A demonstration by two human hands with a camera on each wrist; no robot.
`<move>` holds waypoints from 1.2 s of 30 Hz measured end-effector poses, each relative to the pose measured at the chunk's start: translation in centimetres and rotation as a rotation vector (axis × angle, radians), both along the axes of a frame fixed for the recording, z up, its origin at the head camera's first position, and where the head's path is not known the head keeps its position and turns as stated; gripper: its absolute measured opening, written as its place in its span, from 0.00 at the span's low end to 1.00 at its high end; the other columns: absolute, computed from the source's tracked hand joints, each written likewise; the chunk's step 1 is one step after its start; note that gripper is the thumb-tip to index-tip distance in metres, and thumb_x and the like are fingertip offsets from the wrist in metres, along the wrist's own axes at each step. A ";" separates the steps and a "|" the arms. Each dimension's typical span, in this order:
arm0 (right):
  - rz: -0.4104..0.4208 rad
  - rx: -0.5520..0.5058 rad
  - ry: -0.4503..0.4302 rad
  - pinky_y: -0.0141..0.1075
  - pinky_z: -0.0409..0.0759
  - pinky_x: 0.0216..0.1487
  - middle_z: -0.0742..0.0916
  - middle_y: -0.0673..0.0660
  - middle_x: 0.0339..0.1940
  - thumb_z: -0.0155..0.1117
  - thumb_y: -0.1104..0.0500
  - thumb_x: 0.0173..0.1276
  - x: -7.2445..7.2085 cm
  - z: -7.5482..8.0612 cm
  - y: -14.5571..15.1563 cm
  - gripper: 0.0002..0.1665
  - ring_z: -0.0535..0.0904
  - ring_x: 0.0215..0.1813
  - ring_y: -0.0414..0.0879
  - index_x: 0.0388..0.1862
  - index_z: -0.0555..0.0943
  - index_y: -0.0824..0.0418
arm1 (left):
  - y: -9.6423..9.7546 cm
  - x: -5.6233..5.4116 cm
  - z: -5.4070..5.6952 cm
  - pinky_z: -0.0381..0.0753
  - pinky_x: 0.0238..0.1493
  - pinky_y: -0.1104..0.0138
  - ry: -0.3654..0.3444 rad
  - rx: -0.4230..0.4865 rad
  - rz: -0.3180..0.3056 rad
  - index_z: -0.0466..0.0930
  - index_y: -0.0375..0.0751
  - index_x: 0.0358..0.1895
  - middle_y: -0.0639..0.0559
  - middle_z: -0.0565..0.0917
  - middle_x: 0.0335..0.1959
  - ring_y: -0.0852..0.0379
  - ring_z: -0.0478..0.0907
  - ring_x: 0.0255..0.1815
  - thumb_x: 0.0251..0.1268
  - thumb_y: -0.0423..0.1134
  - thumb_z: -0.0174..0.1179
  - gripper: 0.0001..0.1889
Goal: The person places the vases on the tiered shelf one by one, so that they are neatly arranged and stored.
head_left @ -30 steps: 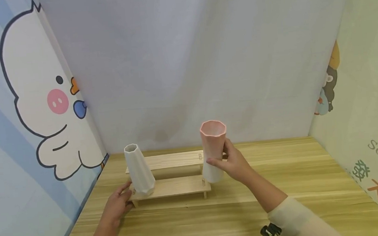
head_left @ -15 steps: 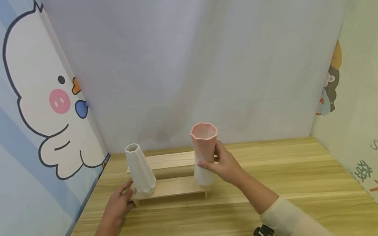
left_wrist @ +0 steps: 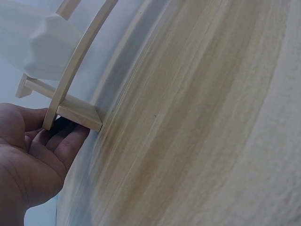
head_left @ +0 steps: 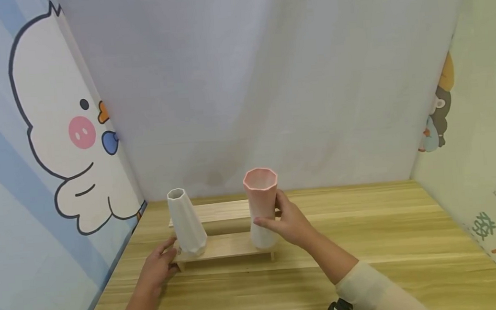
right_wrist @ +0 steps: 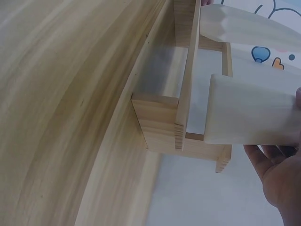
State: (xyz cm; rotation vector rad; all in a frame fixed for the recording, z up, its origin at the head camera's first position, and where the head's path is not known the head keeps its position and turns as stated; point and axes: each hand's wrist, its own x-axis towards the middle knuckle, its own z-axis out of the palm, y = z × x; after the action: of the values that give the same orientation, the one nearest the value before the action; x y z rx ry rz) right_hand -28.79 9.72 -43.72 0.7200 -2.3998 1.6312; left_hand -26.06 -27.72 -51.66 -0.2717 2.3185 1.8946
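A two-tier wooden stand (head_left: 230,244) sits on the table, and its left end is gripped by my left hand (head_left: 157,267). In the left wrist view, the thumb and fingers of the left hand (left_wrist: 35,160) pinch the end of the board (left_wrist: 70,70) by its leg. A white faceted vase (head_left: 187,224) stands on the lower tier at the left. My right hand (head_left: 293,224) holds a pink-and-white vase (head_left: 262,202) upright at the lower tier's right end. In the right wrist view, the base of this vase (right_wrist: 249,110) is right at the board.
The upper tier (head_left: 221,211) runs behind both vases. The wood-grain table (head_left: 366,233) ends at a pale cloth backdrop (head_left: 313,97). Cartoon-printed curtains border the left and right sides. A black clip (head_left: 340,309) shows at the right sleeve.
My right hand has moved left and slightly down with the pink-and-white vase, from beside the stand to over the lower tier's right end. The left hand keeps its grip; the white vase stays put.
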 end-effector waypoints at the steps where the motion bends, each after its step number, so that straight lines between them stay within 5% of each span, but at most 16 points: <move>1: 0.003 -0.001 -0.008 0.46 0.82 0.54 0.81 0.52 0.58 0.75 0.46 0.59 0.0 -0.1 -0.1 0.45 0.78 0.58 0.47 0.71 0.63 0.52 | 0.0 0.0 0.0 0.80 0.59 0.57 0.002 0.002 -0.001 0.56 0.44 0.77 0.32 0.67 0.69 0.50 0.77 0.58 0.80 0.45 0.45 0.27; 36: -0.003 -0.035 -0.080 0.53 0.79 0.59 0.80 0.56 0.61 0.75 0.50 0.60 -0.4 -1.7 -1.0 0.45 0.77 0.61 0.51 0.71 0.63 0.55 | -0.1 -0.3 -0.2 0.78 0.62 0.54 0.007 -0.004 -0.007 0.55 0.44 0.77 0.30 0.65 0.71 0.45 0.74 0.63 0.81 0.44 0.43 0.27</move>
State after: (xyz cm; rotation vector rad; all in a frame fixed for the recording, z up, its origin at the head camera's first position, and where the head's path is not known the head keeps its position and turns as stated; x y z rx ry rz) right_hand -29.22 8.73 -45.42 0.6568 -2.4188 1.7280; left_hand -26.35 -27.87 -51.87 -0.2570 2.3242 1.8911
